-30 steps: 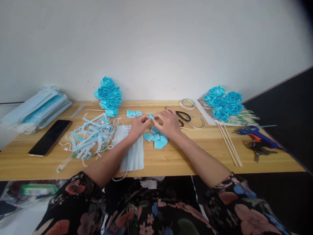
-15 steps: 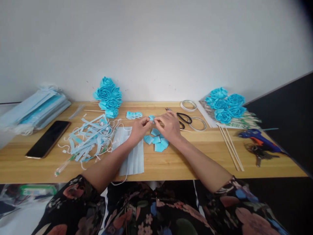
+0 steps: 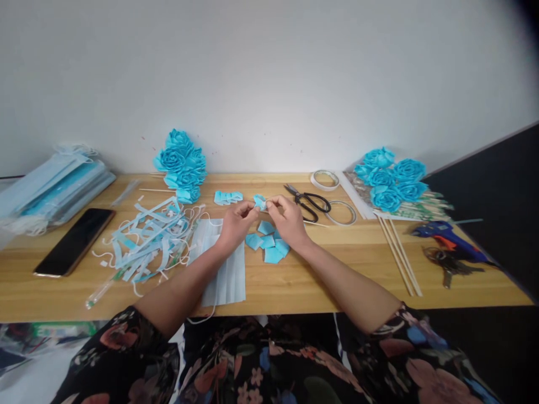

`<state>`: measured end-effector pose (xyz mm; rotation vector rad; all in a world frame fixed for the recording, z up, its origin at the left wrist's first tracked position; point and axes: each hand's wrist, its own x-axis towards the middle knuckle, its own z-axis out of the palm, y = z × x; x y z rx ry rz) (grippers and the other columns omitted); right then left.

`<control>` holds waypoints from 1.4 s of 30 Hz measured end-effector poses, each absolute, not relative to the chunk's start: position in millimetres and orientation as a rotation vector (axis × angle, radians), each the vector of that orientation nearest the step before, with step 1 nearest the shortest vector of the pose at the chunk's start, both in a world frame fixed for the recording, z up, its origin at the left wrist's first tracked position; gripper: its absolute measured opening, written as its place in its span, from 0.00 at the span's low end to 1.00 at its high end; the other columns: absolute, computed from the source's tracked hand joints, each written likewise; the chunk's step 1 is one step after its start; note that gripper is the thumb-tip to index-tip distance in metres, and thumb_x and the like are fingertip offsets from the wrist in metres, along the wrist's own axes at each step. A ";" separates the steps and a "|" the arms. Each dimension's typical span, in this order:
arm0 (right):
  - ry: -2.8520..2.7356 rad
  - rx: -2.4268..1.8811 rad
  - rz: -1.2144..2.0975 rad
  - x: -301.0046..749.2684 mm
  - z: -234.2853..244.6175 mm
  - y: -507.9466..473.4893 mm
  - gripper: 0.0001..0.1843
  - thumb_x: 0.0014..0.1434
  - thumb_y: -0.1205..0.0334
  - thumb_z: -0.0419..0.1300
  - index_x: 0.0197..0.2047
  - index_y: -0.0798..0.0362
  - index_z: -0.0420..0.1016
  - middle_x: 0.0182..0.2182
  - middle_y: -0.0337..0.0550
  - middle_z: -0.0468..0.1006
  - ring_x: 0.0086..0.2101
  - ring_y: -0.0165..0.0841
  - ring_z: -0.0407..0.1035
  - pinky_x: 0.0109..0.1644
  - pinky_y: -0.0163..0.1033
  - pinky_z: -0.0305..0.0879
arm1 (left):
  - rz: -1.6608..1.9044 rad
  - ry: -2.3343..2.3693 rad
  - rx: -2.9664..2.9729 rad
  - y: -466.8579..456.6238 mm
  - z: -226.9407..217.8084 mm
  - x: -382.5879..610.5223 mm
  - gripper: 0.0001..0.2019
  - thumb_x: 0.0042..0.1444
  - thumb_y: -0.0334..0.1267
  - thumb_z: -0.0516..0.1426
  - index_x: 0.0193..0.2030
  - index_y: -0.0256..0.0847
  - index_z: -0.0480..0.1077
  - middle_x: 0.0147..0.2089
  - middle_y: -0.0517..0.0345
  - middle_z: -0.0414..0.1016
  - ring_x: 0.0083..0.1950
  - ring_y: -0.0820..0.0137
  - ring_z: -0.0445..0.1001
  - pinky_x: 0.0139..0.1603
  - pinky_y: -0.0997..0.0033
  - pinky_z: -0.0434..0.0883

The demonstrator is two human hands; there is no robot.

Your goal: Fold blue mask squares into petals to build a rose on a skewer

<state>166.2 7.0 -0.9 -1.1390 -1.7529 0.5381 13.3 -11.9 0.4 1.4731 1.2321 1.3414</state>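
Note:
Between my two hands is a small blue petal piece (image 3: 259, 201), pinched from both sides. My left hand (image 3: 238, 224) grips its left edge with thumb and fingertips; my right hand (image 3: 287, 220) has the right edge. Just below them on the table lie several cut blue pieces (image 3: 273, 255). A short row of curled blue petals (image 3: 228, 197) rests behind my left hand. Under my left forearm is a pleated face mask (image 3: 229, 280). Black-handled scissors (image 3: 311, 201) lie open to the right of my right hand.
At left are a phone (image 3: 74, 242), a stack of masks (image 3: 63, 182) and a heap of cut strips (image 3: 151, 241). Blue flowers (image 3: 183, 163) stand at the back left, more blue flowers (image 3: 391, 177) at right. Tape rolls (image 3: 325, 180), wooden sticks (image 3: 400, 255) and a glue gun (image 3: 448, 238) lie rightward.
My right hand has lowered and turned slightly, uncovering the scissors' blades. The petal piece stays pinched between both hands. The view has shifted a little.

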 end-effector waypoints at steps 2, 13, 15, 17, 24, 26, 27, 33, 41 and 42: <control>-1.673 -1.115 0.716 166.4 0.1 7.5 0.11 0.63 0.54 0.55 0.33 0.50 0.73 0.30 0.39 0.80 0.34 0.35 0.73 0.41 0.40 0.67 | 1.352 1.234 1.467 -12.5 0.2 13.4 0.11 0.55 0.40 0.57 0.24 0.39 0.67 0.22 0.65 0.62 0.26 0.76 0.58 0.29 0.74 0.58; -1.892 -1.049 0.315 179.0 5.7 14.0 0.10 0.63 0.57 0.58 0.33 0.50 0.77 0.30 0.40 0.82 0.35 0.35 0.74 0.50 0.44 0.64 | 1.363 1.222 1.544 -11.0 -1.7 13.3 0.11 0.57 0.41 0.57 0.27 0.38 0.70 0.24 0.64 0.64 0.27 0.76 0.60 0.31 0.74 0.59; -1.929 -1.045 0.160 177.9 4.4 13.9 0.07 0.62 0.61 0.60 0.33 0.50 0.77 0.28 0.39 0.81 0.33 0.35 0.73 0.52 0.45 0.62 | 1.351 1.226 1.588 -12.9 0.1 14.5 0.10 0.56 0.41 0.57 0.27 0.38 0.70 0.24 0.64 0.65 0.28 0.75 0.61 0.31 0.74 0.60; -1.954 -1.040 0.060 177.7 2.9 14.1 0.07 0.62 0.63 0.59 0.33 0.50 0.77 0.28 0.38 0.81 0.33 0.35 0.73 0.54 0.46 0.60 | 1.324 1.208 1.609 -14.6 1.9 14.8 0.12 0.57 0.41 0.56 0.26 0.39 0.69 0.24 0.63 0.65 0.28 0.75 0.62 0.32 0.73 0.60; -2.084 -0.989 -0.094 180.3 6.5 10.0 0.09 0.65 0.62 0.57 0.35 0.48 0.77 0.31 0.38 0.81 0.36 0.35 0.72 0.59 0.47 0.56 | 1.272 1.227 1.460 -10.4 -1.3 11.2 0.23 0.59 0.53 0.55 0.21 0.38 0.65 0.21 0.62 0.64 0.26 0.75 0.63 0.30 0.72 0.60; -2.099 -0.977 -0.118 179.8 8.0 8.5 0.09 0.66 0.61 0.56 0.36 0.48 0.77 0.31 0.39 0.81 0.36 0.35 0.72 0.59 0.46 0.56 | 1.285 1.198 1.378 -8.7 -3.2 11.5 0.21 0.55 0.53 0.58 0.20 0.39 0.64 0.20 0.63 0.64 0.25 0.75 0.62 0.29 0.73 0.60; -2.099 -0.981 -0.125 179.4 8.4 7.9 0.10 0.67 0.61 0.56 0.36 0.48 0.76 0.31 0.39 0.81 0.36 0.35 0.72 0.59 0.46 0.56 | 1.291 1.168 1.342 -8.4 -3.5 11.9 0.21 0.54 0.52 0.60 0.20 0.39 0.64 0.20 0.63 0.64 0.24 0.76 0.62 0.28 0.73 0.60; -2.014 -1.044 -0.064 176.5 4.7 7.9 0.09 0.67 0.61 0.54 0.35 0.49 0.74 0.30 0.39 0.79 0.36 0.36 0.71 0.58 0.47 0.57 | 1.326 1.035 1.281 -11.0 0.2 13.7 0.18 0.52 0.48 0.61 0.20 0.38 0.66 0.21 0.62 0.66 0.25 0.76 0.62 0.31 0.73 0.62; -1.752 -1.088 0.577 169.9 4.0 7.1 0.10 0.64 0.57 0.55 0.33 0.50 0.71 0.31 0.40 0.79 0.35 0.35 0.71 0.44 0.42 0.64 | 1.375 1.145 1.402 -9.5 -4.5 12.7 0.19 0.54 0.46 0.60 0.19 0.39 0.65 0.21 0.63 0.62 0.25 0.75 0.59 0.30 0.71 0.57; -1.707 -1.078 0.692 169.0 3.7 7.2 0.10 0.64 0.55 0.55 0.33 0.50 0.71 0.31 0.40 0.78 0.34 0.34 0.71 0.43 0.40 0.65 | 1.379 1.154 1.410 -9.3 -5.1 12.5 0.19 0.55 0.46 0.60 0.19 0.39 0.64 0.21 0.63 0.62 0.26 0.75 0.59 0.30 0.71 0.57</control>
